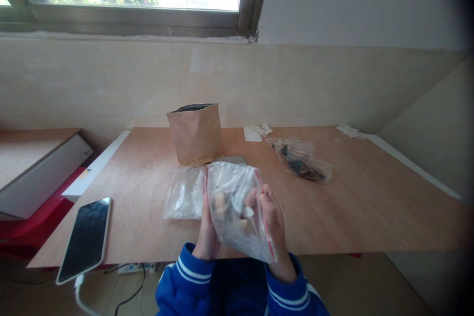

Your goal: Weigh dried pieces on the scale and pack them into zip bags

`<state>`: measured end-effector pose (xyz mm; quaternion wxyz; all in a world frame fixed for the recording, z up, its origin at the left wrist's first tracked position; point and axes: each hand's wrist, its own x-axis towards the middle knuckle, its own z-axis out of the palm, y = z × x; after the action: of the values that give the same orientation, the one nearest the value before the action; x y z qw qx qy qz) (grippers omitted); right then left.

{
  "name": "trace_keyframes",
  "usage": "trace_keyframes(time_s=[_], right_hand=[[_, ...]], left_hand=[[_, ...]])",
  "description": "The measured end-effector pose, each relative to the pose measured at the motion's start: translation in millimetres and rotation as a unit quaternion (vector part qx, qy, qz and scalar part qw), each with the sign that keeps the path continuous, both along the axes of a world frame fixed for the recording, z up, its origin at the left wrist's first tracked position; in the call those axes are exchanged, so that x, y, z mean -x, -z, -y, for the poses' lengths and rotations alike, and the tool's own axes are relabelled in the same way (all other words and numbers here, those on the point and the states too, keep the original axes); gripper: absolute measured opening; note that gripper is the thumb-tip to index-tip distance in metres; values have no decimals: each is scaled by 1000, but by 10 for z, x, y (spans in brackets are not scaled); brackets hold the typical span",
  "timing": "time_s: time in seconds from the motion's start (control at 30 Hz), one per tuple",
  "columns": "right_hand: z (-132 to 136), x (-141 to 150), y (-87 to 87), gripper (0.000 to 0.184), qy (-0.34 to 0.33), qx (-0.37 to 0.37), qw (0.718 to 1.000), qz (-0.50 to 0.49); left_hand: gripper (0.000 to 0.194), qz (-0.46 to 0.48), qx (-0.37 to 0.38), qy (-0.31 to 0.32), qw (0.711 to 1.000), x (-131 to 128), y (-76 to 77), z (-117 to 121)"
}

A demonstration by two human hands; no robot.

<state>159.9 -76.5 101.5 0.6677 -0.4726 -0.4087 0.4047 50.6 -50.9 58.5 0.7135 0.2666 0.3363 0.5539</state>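
Over the table's front part I hold a clear zip-lock bag [233, 239] with red seal lines, tilted. Through the plastic show small pale tan pieces and a whitish item; I cannot make out their kind. My left hand [208, 234] grips the bag's left side, with most of its fingers hidden behind or inside the plastic. At the right edge, beside a red line, my right hand [273, 215] is closed on the bag with its fingers bent. Just behind on the left, a flat clear plastic bag [181, 197] lies on the table.
A brown paper pouch [196, 136] stands open at the back, beside a pale flat object [229, 159] partly covered. Two zip bags with dark contents [305, 168] lie to the right. A smartphone [87, 237] with a charging cable overhangs the table's [370, 212] left front edge.
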Motion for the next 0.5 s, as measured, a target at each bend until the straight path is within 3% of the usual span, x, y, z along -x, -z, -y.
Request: trace_keyframes(time_s=[0.07, 0.17, 0.23, 0.3, 0.4, 0.5], right_hand=[[-70, 36, 42, 29, -23, -2, 1000, 18], [-181, 50, 82, 22, 6, -13, 997, 80], [-237, 32, 53, 18, 48, -35, 991, 123], [-282, 9, -27, 15, 47, -68, 984, 159], [-374, 5, -192, 6, -62, -112, 961, 244], [-544, 56, -290, 14, -147, -118, 916, 355]], left_hand=[[57, 25, 10, -24, 999, -37, -15, 19], [61, 21, 32, -25, 999, 3, -55, -13], [63, -5, 45, -12, 999, 69, -72, -68], [65, -34, 44, -13, 998, 140, -75, -140], [70, -78, 48, -18, 996, 230, -45, -281], [66, -119, 21, -61, 991, 298, 35, -464]])
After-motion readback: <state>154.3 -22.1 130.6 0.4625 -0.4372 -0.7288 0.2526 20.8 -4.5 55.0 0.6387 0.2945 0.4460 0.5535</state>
